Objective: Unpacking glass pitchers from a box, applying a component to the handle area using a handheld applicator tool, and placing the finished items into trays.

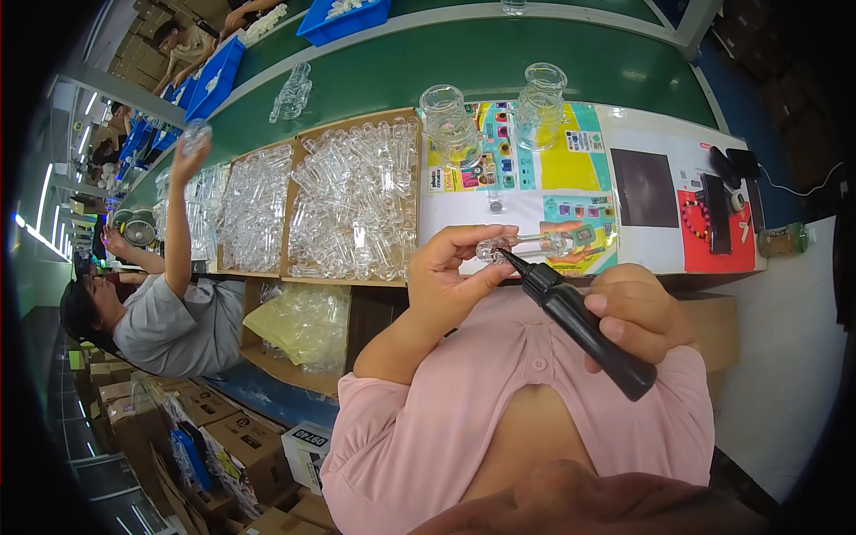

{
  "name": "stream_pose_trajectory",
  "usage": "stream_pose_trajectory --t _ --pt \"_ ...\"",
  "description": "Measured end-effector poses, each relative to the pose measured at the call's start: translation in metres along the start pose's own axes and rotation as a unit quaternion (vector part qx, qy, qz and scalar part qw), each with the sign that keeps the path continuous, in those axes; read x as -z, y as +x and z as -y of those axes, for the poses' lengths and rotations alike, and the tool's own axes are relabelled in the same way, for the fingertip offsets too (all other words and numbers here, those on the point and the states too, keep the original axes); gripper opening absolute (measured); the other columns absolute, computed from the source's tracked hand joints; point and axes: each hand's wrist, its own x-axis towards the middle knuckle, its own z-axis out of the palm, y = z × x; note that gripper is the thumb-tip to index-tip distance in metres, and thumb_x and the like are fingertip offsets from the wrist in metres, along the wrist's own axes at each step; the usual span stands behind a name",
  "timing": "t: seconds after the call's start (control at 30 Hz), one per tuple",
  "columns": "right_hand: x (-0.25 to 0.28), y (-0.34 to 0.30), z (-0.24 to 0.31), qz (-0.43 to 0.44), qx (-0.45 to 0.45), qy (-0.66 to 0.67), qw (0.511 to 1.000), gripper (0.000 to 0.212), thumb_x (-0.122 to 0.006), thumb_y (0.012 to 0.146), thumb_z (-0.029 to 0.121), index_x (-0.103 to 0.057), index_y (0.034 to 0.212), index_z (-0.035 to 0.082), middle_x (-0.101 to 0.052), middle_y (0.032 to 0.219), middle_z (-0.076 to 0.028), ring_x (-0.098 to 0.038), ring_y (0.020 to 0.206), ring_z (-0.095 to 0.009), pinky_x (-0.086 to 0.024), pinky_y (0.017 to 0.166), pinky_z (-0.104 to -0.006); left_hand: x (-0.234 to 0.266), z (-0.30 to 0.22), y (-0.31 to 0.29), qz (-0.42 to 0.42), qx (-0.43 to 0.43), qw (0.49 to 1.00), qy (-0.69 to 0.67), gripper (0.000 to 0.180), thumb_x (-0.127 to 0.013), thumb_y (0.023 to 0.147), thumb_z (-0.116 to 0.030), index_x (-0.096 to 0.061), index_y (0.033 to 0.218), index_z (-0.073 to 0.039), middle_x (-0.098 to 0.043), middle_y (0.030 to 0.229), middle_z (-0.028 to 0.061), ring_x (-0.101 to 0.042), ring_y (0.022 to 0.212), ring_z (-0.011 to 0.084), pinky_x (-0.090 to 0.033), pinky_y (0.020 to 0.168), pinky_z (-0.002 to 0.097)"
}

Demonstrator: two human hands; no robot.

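Observation:
My left hand (448, 278) pinches one end of a clear plastic handle-shaped piece (542, 242) over the near edge of the table. In my right hand (635, 308) is a black squeeze bottle (593, 337), tilted so that its narrow nozzle points at the pinched end of the piece. The nozzle tip is at or very close to the plastic; whether it touches, I cannot tell. Two clear jar-like vessels (449, 129) (540, 109) stand on the printed sheets beyond my hands. Between them and my hands sits a small clear part (496, 205).
Cardboard trays (415, 178) full of clear plastic pieces (357, 201) lie left of my hands. A phone (716, 214), beads (693, 223) and a jar (783, 241) are at the right. A co-worker in grey (192, 325) lifts a clear piece at the left. Blue bins (343, 22) stand farther back.

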Motion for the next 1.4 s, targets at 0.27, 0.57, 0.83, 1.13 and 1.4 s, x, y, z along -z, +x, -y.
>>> stream_pose_trajectory --t 0.27,0.57,0.83,1.13,1.4 --pt "-0.002 0.003 0.000 0.002 0.029 0.000 1.000 0.033 -0.068 0.070 0.007 -0.050 0.095 -0.005 -0.055 0.092 -0.021 -0.055 0.059 -0.021 -0.046 0.049 -0.0305 0.003 0.002 -0.001 -0.014 -0.069 0.993 0.097 0.038 -0.066 0.069 0.008 -0.052 0.104 0.005 -0.058 0.104 0.0206 -0.056 0.101 0.0273 -0.045 0.088 0.0352" --pt "0.002 0.001 0.001 0.010 -0.005 -0.003 1.000 0.029 -0.066 0.071 0.005 -0.052 0.094 -0.006 -0.057 0.088 -0.020 -0.056 0.059 -0.022 -0.046 0.049 -0.0297 -0.001 0.004 0.005 -0.065 -0.187 0.947 0.254 0.038 -0.073 0.061 0.005 -0.060 0.096 0.002 -0.063 0.097 0.0148 -0.062 0.089 0.0240 -0.049 0.076 0.0293" --pt "-0.014 -0.031 -0.020 -0.299 -0.332 0.013 0.895 0.062 -0.062 0.080 0.032 -0.030 0.121 -0.001 -0.057 0.086 -0.015 -0.056 0.071 -0.018 -0.046 0.065 -0.0269 -0.009 0.006 0.009 -0.059 -0.151 0.959 0.234 0.035 -0.072 0.064 0.004 -0.060 0.097 0.001 -0.064 0.097 0.0139 -0.062 0.089 0.0216 -0.049 0.077 0.0288" --pt "0.064 -0.154 -0.119 -0.598 -0.364 0.372 0.610 0.023 -0.053 0.087 0.016 -0.054 0.104 0.000 -0.060 0.086 -0.008 -0.054 0.065 -0.012 -0.046 0.050 -0.0206 -0.011 0.034 0.021 -0.031 0.073 0.997 -0.005 0.035 -0.065 0.071 0.007 -0.046 0.100 0.000 -0.060 0.102 0.0150 -0.058 0.096 0.0171 -0.045 0.086 0.0284" --pt "0.089 -0.203 -0.151 -0.596 -0.460 0.294 0.589 0.026 -0.055 0.081 0.000 -0.050 0.106 -0.005 -0.057 0.099 -0.013 -0.056 0.097 -0.026 -0.046 0.089 -0.0373 -0.017 0.062 0.034 -0.039 0.189 0.950 -0.246 0.034 -0.060 0.081 -0.003 -0.046 0.111 0.001 -0.058 0.098 0.0125 -0.057 0.091 0.0193 -0.045 0.087 0.0329"
